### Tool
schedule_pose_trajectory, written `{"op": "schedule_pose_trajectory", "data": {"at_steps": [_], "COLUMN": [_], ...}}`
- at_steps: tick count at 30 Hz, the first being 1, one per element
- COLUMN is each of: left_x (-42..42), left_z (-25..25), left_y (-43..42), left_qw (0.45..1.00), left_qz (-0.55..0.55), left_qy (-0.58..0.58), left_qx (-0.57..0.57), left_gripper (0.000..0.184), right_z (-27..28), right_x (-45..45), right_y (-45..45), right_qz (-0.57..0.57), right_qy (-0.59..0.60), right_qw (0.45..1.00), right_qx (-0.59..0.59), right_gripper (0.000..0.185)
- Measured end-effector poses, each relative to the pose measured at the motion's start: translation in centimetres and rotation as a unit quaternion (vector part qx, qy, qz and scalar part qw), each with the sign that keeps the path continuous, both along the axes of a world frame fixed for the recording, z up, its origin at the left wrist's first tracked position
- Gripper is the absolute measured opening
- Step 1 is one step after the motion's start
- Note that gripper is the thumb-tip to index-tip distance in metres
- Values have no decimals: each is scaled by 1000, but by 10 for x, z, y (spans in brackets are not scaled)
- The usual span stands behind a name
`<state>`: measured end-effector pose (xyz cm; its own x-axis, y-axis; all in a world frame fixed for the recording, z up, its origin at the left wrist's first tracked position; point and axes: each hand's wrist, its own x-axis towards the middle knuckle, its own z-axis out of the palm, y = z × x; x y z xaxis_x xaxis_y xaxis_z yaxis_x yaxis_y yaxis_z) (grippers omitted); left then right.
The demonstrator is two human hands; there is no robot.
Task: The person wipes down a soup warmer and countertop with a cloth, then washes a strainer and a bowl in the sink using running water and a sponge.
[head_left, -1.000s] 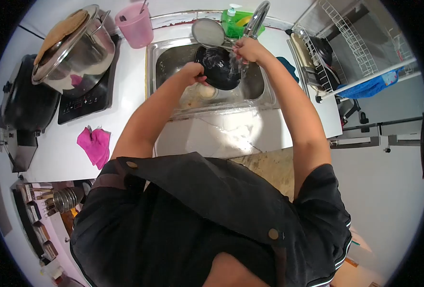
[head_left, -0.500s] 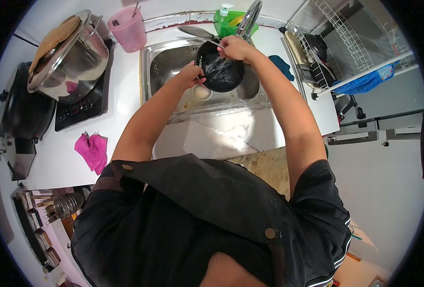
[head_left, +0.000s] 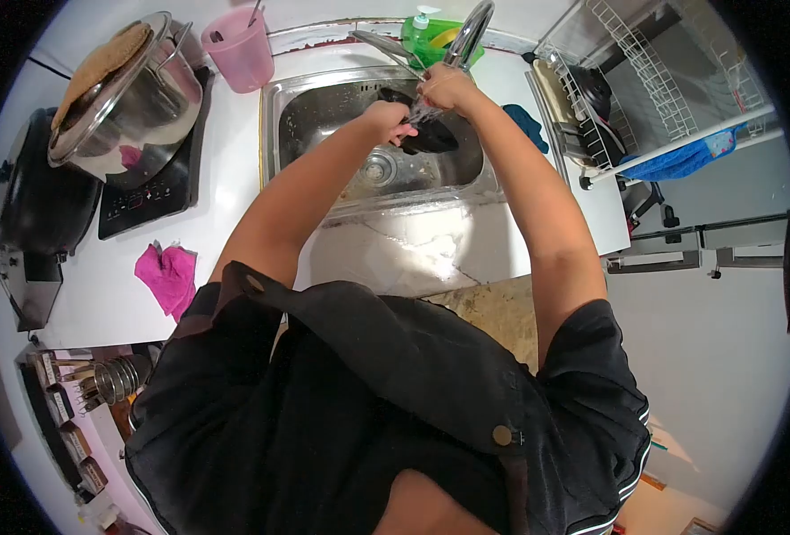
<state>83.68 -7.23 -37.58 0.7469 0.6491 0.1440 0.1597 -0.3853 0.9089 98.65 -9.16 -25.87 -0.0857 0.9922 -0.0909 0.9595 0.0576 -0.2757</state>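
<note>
Well inside sink rim [head_left: 268, 134]: left hand [head_left: 388, 121]

black bowl [head_left: 434, 138] | tilted, partly hidden, over sink [head_left: 304, 134] | metal utensil [head_left: 382, 41] | slanted, beyond bowl

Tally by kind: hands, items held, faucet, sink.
Hands: 2, left hand and right hand
Items held: 2, black bowl and strainer
Faucet: 1
Sink: 1
Total: 6
</note>
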Motion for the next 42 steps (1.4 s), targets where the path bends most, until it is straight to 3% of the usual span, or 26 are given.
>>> {"op": "schedule_pose_trajectory", "data": {"at_steps": [2, 4, 5, 6, 7, 8, 9, 10, 11, 14, 16, 17, 18, 19, 20, 21, 22, 25, 28, 32, 34, 36, 37, 38, 40, 42], "left_x": [12, 28, 40, 46, 41, 31, 22, 20, 19, 2, -12, -22, -32, -44, -51, -58, -63, -80, -93, -100, -91, -87, -83, -78, -67, -48], "left_z": [24, 33, 35, 36, 35, 33, 31, 18, 9, 17, 53, 68, 61, 46, 49, 52, 65, 79, 77, 71, 56, 36, 13, -12, -71, -64], "left_y": [4, 4, 5, 4, 5, 7, 9, 17, 22, 17, -6, -15, -9, 2, 1, 1, -8, -25, -30, -20, -14, -11, -2, 3, 10, -22], "left_qw": [976, 962, 986, 952, 952, 981, 891, 891, 966, 963, 942, 945, 945, 944, 887, 868, 868, 790, 756, 777, 838, 863, 959, 953, 903, 834], "left_qz": [-11, -7, 88, 178, 177, 86, -17, -17, 45, 105, 207, 179, 180, 136, 83, 47, 46, -30, -45, 19, 183, 225, 232, 213, 246, 281], "left_qy": [162, 191, 137, 76, 77, 152, 209, 210, 196, 238, 226, 259, 260, 260, 244, 339, 338, 469, 506, 442, 398, 314, 152, -26, -9, -73], "left_qx": [144, 195, -21, -236, -237, 88, 403, 402, 162, -78, -135, -84, -84, 154, 383, 360, 361, 393, 413, 449, 325, 327, 61, -212, -351, -470], "left_gripper": [19, 18, 15, 12, 12, 11, 9, 9, 10, 10, 18, 32, 32, 39, 46, 52, 52, 55, 56, 57, 51, 47, 43, 38, 28, 23], "right_z": [2, 1, 0, -1, -2, -3, -5, -6, -6, -5, -6, -8, -11, -12, -11, -10, -9, -9, -5, -9, -17, -15, -8, -3, -3, -22], "right_x": [1, 4, 6, 8, 9, 10, 11, 11, 10, 7, 2, 1, 0, -1, -2, -3, -3, 2, 4, 1, 1, 1, -3, -4, 2, 10], "right_y": [-1, 2, 2, 1, 0, 0, 0, 0, -1, -2, 0, 0, -1, -1, -3, -4, -5, -5, -11, -9, -4, -6, -10, -12, -9, -5], "right_qz": [22, -16, -18, 3, 23, 23, 18, 14, 14, 35, -10, -9, -19, -30, -30, -33, -36, -22, -28, -34, -14, 3, -9, -21, 7, 104], "right_qy": [-43, -38, -38, -48, -57, -57, -48, -39, -38, -77, 73, 74, 161, 247, 248, 268, 288, 262, 280, 286, 295, 302, 289, 275, 250, 166], "right_qw": [998, 999, 999, 999, 997, 997, 997, 996, 996, 994, 995, 995, 981, 958, 958, 951, 944, 954, 949, 950, 950, 950, 952, 953, 957, 981], "right_qx": [39, 5, 4, 22, 40, 39, 59, 78, 78, 72, -62, -63, -102, -140, -140, -150, -159, -146, -145, -119, -103, -85, -103, -122, -148, 4], "right_gripper": [27, 31, 31, 32, 33, 33, 32, 32, 32, 30, 20, 20, 16, 13, 13, 12, 11, 14, 15, 13, 15, 18, 22, 26, 31, 32]}}
